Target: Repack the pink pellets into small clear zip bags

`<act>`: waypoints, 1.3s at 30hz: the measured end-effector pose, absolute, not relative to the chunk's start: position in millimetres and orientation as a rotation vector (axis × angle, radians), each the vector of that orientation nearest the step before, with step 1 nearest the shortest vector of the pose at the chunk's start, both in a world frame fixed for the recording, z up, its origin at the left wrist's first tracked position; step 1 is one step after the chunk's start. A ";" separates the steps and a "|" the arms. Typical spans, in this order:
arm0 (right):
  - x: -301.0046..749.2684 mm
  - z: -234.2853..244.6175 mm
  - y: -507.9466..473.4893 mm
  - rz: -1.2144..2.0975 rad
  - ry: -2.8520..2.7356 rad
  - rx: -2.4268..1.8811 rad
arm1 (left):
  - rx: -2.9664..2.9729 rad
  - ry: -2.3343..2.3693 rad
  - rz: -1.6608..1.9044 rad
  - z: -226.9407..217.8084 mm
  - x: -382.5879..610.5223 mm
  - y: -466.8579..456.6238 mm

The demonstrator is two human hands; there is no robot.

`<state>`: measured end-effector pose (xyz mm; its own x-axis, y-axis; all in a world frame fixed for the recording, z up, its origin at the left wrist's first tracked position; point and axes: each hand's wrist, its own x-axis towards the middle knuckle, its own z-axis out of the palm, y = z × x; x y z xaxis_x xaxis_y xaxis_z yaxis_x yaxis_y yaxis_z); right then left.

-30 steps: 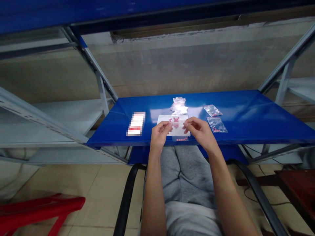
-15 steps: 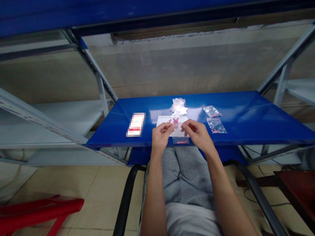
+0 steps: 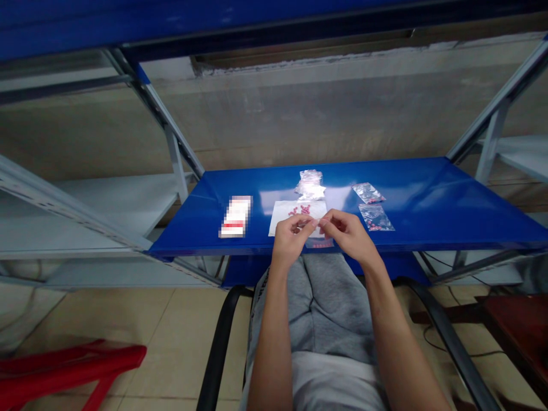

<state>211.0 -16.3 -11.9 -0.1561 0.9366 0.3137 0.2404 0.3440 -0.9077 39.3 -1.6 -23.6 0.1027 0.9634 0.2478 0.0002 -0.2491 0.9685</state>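
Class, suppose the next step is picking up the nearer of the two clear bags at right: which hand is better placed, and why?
Probably the right hand: it is closer to the nearer clear bag, while the left hand would reach past it. Both seem to pinch another bag.

Blue shelf board [image 3: 432,211] at centre, blue upper shelf [image 3: 257,25] overhead, grey metal upright [image 3: 165,123] at left joining them. Stained wall [image 3: 321,120] behind. Grey side shelf [image 3: 85,208] far left. Red plastic stool [image 3: 77,371] lower left, partly cropped, on beige tiled floor [image 3: 184,337]. Black armrests [image 3: 214,348] either side. Lower right: dark-red furniture [image 3: 518,325], type unclear, black cable [image 3: 483,355] near it.
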 end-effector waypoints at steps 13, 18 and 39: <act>217.9 -8.5 -19.5 0.917 -1.681 -1.034 | 1.433 1.050 1.362 -28.2 45.7 1.2; 224.4 -9.0 -21.3 0.837 -1.673 -1.076 | 1.290 0.913 1.258 -26.9 49.5 0.6; 224.4 -12.0 -20.2 0.832 -1.621 -1.074 | 1.546 1.020 1.310 -23.2 46.1 -0.7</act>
